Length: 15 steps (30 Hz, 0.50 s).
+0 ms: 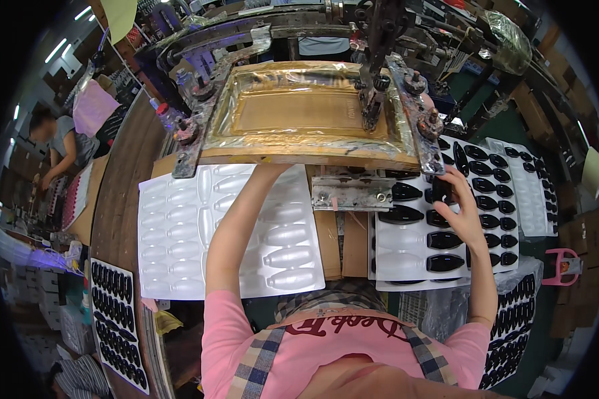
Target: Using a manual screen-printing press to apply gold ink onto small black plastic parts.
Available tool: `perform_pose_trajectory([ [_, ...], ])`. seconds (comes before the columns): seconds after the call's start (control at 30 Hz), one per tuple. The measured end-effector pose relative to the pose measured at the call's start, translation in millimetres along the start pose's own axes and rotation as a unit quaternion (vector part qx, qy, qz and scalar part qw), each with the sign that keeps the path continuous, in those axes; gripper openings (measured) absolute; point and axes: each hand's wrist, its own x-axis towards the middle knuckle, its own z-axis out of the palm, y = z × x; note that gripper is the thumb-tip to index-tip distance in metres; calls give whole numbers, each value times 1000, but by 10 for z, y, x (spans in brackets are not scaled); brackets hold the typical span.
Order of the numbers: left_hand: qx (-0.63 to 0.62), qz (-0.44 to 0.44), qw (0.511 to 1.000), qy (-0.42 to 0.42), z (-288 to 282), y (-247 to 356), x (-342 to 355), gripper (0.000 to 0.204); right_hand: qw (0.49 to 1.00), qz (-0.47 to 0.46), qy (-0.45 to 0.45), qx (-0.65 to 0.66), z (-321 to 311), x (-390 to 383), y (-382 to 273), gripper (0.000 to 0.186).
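A: How does the right hand point(464, 216) stand?
B: Thumb and fingers are together, clamped on a glossy black piece point(442, 191).
A: What lies right by that grip?
B: Beneath it, a white tray point(399, 241) with rows of similar dark pieces, some hollows bare. Just left of it, a stained metal fixture point(353, 194). Above and left, the wood-framed screen point(313, 158).
A: And the left hand?
B: Hidden by the screen, so I can't tell its grip. Its forearm point(236, 233) crosses a clear-hollowed sheet point(289, 256), left of the fixture.
A: Farther out?
B: A pink stool point(562, 267), well right of the grip and lower.
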Motion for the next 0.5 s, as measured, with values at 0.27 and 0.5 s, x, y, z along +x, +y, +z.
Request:
perform_pose_trajectory([
  [0.27, -207, -111, 969, -73, 47, 291, 471, 21, 1000, -13, -10, 1, 236, 396, 59, 46],
  [0.5, -374, -256, 891, 25, -503, 279, 347, 22, 983, -88, -132, -96, 827, 792, -300, 54],
])
